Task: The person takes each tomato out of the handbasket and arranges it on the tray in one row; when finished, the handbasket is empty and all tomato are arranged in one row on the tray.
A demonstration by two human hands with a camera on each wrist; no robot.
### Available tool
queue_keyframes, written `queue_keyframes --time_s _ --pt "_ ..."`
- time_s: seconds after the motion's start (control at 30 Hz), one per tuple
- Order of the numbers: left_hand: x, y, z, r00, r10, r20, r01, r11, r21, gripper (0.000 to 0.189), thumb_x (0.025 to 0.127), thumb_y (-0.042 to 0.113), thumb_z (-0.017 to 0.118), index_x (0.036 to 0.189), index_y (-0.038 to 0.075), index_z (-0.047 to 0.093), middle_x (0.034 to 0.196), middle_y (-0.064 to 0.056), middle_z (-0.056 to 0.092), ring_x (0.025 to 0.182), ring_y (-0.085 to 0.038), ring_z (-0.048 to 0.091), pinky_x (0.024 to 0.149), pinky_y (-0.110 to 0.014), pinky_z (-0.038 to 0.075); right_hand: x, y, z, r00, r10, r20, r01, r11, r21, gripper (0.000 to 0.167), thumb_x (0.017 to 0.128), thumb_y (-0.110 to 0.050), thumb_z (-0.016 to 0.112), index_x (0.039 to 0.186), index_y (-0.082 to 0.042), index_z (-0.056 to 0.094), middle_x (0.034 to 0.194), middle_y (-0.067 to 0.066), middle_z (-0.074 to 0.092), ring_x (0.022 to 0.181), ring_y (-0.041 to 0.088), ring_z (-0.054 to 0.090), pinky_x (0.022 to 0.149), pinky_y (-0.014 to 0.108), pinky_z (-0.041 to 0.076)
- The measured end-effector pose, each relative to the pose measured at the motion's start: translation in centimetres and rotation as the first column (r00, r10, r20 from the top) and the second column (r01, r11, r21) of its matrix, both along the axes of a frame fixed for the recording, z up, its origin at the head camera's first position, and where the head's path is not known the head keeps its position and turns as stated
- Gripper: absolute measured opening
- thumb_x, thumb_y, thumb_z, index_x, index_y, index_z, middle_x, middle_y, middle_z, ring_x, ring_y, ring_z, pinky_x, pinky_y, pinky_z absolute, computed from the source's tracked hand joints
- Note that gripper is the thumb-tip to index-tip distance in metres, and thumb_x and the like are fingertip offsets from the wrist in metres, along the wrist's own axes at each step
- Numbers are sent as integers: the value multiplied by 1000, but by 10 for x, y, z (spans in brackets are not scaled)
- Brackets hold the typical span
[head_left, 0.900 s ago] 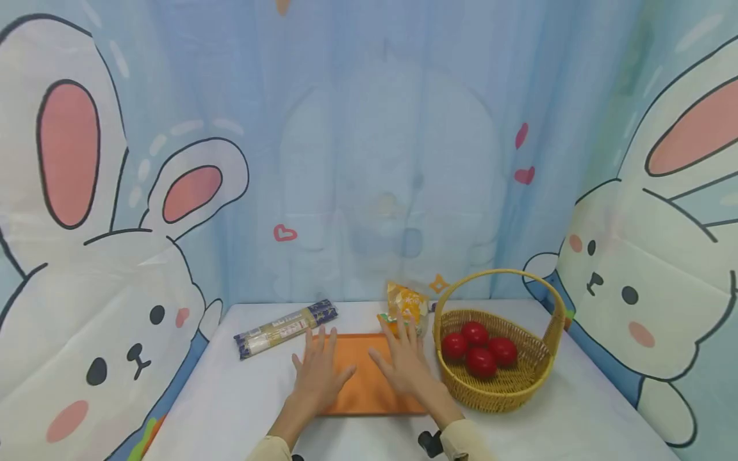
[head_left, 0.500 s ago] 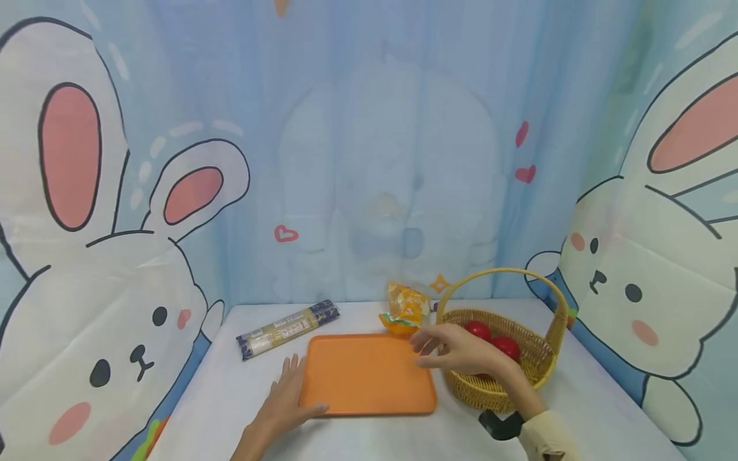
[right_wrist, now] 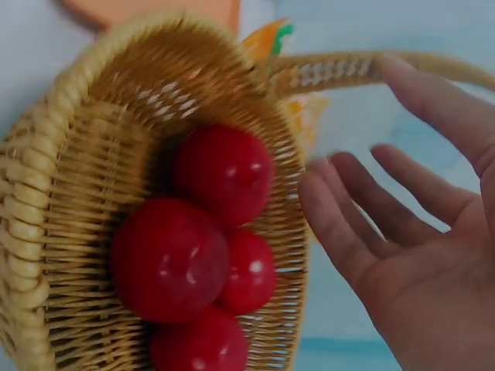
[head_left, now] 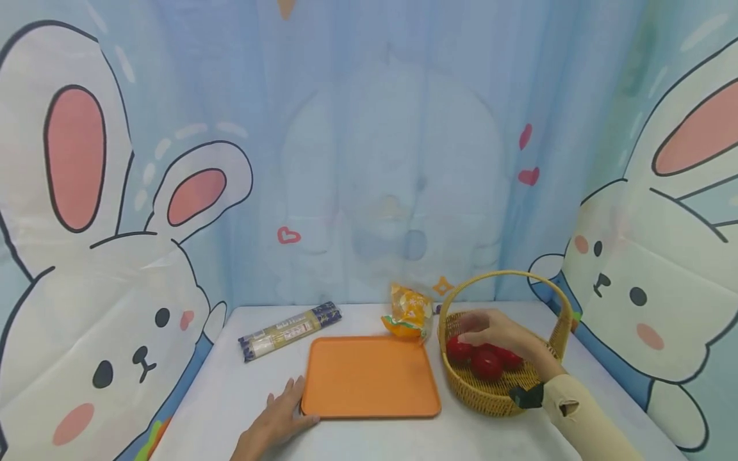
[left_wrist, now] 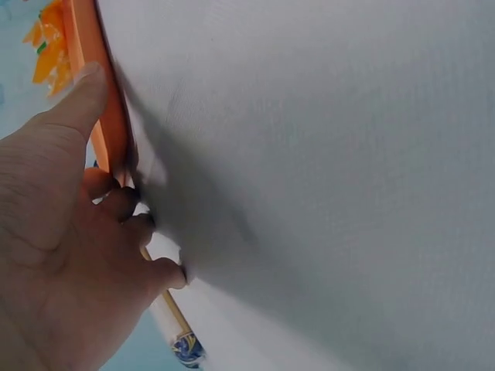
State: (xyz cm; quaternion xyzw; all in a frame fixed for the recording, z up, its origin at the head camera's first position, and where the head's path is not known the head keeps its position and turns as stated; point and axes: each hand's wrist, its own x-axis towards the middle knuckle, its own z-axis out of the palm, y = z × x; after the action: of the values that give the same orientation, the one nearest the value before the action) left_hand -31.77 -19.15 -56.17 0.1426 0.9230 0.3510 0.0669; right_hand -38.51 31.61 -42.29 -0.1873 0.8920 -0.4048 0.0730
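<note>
My left hand (head_left: 278,416) is at the near left corner of an orange rectangular tray (head_left: 370,378). In the left wrist view its thumb lies against the tray's rim (left_wrist: 114,127), with the other fingers loosely bent beside the corner. Over the wicker basket (head_left: 481,402), my right hand (head_left: 500,333) hovers with loosely bent fingers. Several glossy red fruits, apple-like (head_left: 486,365), lie in the basket. Seen from the right wrist, this hand (right_wrist: 418,209) holds nothing, and a gap separates its fingertips from the nearest red fruit (right_wrist: 224,176).
A long packet with blue ends (head_left: 290,330) lies behind the tray on the left. Behind the tray's right corner stands an orange-yellow bag (head_left: 408,312). The basket's tall arched handle (head_left: 504,273) rises around my right hand. A rabbit-print curtain (head_left: 369,160) backs the white table (head_left: 242,384).
Both hands were spread over the tray. My left hand has moved left and back to the tray's near corner; my right has moved right, over the basket.
</note>
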Motion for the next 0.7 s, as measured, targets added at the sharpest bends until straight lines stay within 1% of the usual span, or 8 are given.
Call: queue_keyframes --time_s 0.1,0.13,0.27,0.33,0.43,0.5,0.6,0.7 --pt "-3 -1 -3 1000 4 22 -4 1000 -17 110 93 61 78 164 -9 32 168 -36 32 157 -58 23 122 -83 7 -10 -1 -9 997 -80 -14 80 996 45 61 97 -22 83 142 12 60 133 28 69 119 39 69 98 53 63" --pt "-3 -1 -4 999 7 33 -6 1000 -21 110 93 62 78 164 -8 32 168 -36 31 158 -57 23 123 -82 7 -13 -1 -12 995 -94 -19 95 994 61 62 96 -21 84 142 13 60 133 29 69 120 41 69 98 53 62" --pt "-3 0 -1 999 7 42 -6 999 -43 109 93 61 78 163 -9 33 167 -38 32 156 -58 25 122 -82 12 -21 -4 -24 987 -158 -25 160 979 124 65 92 -18 88 139 16 59 130 34 67 120 47 67 99 57 61" --pt "-1 1 2 998 16 60 -12 998 -57 107 94 59 78 164 -8 33 167 -37 32 156 -58 26 123 -81 13 -23 -6 -29 982 -184 -32 187 968 165 65 91 -17 88 137 18 59 130 35 66 121 50 66 101 60 59" --pt "1 3 10 996 37 81 -30 995 -91 102 94 54 79 163 -7 35 167 -37 33 156 -58 27 125 -79 15 -26 -11 -33 973 -227 -40 230 946 228 62 88 -17 89 133 17 62 129 35 67 122 52 65 105 64 55" --pt "3 6 17 993 58 104 -46 992 -115 98 95 49 81 163 -6 37 167 -37 33 156 -57 28 126 -77 16 -28 -12 -36 969 -244 -43 247 936 251 60 86 -15 89 130 17 63 128 36 67 121 52 64 105 65 55" --pt "2 8 21 992 67 104 -53 989 -137 95 95 45 82 163 -6 38 166 -37 33 155 -57 30 126 -76 18 -33 -12 -41 961 -274 -40 275 927 256 58 83 -11 90 127 17 65 126 36 67 119 52 65 104 64 55" --pt "3 9 23 993 68 95 -53 987 -153 93 95 42 82 163 -5 38 166 -38 34 154 -57 32 125 -77 20 -36 -11 -46 955 -293 -54 297 926 233 58 80 -7 91 125 19 66 126 37 67 118 54 65 104 64 55"
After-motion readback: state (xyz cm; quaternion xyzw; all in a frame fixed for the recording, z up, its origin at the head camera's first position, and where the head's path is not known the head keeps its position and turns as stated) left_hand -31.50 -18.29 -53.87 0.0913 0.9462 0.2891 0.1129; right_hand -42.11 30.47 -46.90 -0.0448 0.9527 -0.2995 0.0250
